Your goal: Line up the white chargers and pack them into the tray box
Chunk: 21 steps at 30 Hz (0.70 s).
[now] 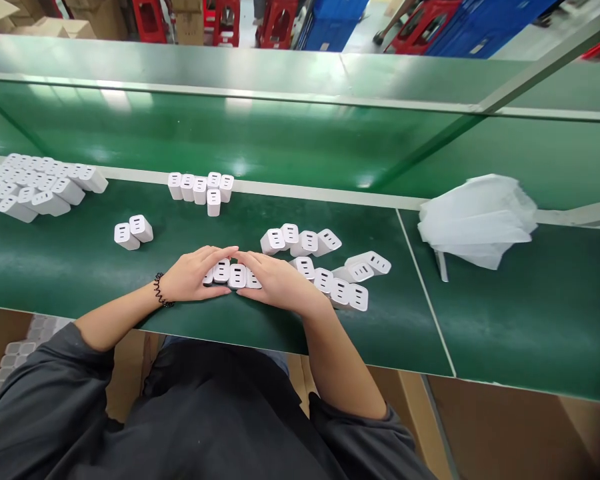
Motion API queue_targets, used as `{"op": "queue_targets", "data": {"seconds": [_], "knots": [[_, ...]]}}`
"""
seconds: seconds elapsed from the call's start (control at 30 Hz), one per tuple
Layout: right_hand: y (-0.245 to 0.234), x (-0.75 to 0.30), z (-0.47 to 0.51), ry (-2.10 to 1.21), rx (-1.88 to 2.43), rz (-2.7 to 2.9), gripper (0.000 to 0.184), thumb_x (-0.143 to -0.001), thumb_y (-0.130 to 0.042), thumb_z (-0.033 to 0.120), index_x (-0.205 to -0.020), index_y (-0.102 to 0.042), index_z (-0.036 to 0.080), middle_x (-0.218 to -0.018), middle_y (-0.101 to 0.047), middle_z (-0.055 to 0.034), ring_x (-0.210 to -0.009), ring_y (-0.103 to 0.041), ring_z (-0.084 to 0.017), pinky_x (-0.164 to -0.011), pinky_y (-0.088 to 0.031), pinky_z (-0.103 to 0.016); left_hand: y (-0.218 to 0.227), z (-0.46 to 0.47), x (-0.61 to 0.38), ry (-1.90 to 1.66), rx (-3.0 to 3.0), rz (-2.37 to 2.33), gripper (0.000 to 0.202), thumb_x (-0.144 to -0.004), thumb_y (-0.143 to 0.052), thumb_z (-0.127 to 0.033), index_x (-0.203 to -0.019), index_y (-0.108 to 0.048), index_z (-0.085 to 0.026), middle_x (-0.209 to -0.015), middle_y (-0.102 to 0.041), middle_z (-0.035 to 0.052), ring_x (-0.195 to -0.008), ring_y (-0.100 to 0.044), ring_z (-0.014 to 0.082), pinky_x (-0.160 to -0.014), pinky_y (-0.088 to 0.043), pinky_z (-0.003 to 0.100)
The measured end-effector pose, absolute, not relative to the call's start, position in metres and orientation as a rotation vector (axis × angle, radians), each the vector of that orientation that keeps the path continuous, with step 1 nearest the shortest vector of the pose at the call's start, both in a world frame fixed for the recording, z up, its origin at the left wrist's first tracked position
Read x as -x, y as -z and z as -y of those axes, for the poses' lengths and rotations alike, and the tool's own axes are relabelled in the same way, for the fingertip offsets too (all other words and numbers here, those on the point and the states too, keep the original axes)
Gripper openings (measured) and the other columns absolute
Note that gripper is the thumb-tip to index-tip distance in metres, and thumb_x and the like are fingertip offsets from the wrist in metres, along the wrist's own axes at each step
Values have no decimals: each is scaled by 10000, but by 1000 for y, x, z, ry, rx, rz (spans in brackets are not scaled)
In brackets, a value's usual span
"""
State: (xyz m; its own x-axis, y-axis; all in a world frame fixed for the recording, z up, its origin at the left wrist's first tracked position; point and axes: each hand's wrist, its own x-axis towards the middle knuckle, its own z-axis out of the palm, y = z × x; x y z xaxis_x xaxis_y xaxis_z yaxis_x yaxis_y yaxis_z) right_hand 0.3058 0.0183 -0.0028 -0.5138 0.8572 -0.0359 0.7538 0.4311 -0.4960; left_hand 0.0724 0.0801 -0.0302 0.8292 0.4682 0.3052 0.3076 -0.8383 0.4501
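In the head view, a short row of white USB charger blocks (237, 275) stands upright on the green bench, port faces up. My left hand (196, 273) curls round the row's left end, thumb in front and fingers behind. My right hand (276, 280) closes on the right end the same way, and the fingertips of both hands meet behind the blocks. Parts of the end blocks are hidden under my palms. Close to my right wrist stand more charger blocks (340, 291), some of them tilted. Behind my right hand is a loose group of chargers (307, 243).
A large cluster of chargers (40, 183) stands at the far left, a pair (133, 231) nearer, and a small group (200, 189) along the back ledge. Translucent white bags (477, 220) hang at the right. A green partition (280, 143) rises behind the bench (520, 313).
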Motion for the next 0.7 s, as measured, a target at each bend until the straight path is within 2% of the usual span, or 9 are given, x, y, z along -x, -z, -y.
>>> {"op": "queue_targets", "data": {"seconds": [0.23, 0.47, 0.57, 0.7], "knots": [[8, -306, -17, -559, 1303, 2497, 632, -880, -648, 263, -1422, -343, 149, -1243, -624, -156, -1057, -637, -313, -792, -593, -473, 28, -83, -71, -573, -2617, -496, 750, -907, -614, -455, -1514, -239, -222, -1265, -621, 100, -1108, -617, 224, -897, -548, 342], [7, -305, -20, -521, 1263, 2542, 709, -909, -634, 358, -1481, -272, 146, -1080, -662, -124, -919, -653, -301, -769, -558, -466, 21, -88, -68, -529, -2605, -413, 878, -863, -649, -549, -1532, -203, -198, -1304, -592, 141, -1138, -606, 246, -919, -541, 364], [6, -304, -20, -497, 1250, 2531, 750, -909, -632, 433, -1496, -259, 150, -1118, -657, -131, -940, -645, -304, -780, -552, -469, 17, -91, -66, -527, -2612, -417, 930, -838, -657, -596, -1535, -194, -192, -1293, -598, 141, -1118, -612, 242, -905, -539, 351], [6, -302, -19, -462, 1237, 2526, 733, -928, -605, 435, -1508, -263, 144, -1172, -645, -142, -1006, -639, -311, -820, -548, -477, 16, -93, -64, -491, -2644, -453, 953, -834, -641, -627, -1539, -178, -184, -1287, -603, 140, -1070, -629, 231, -858, -538, 328]]}}
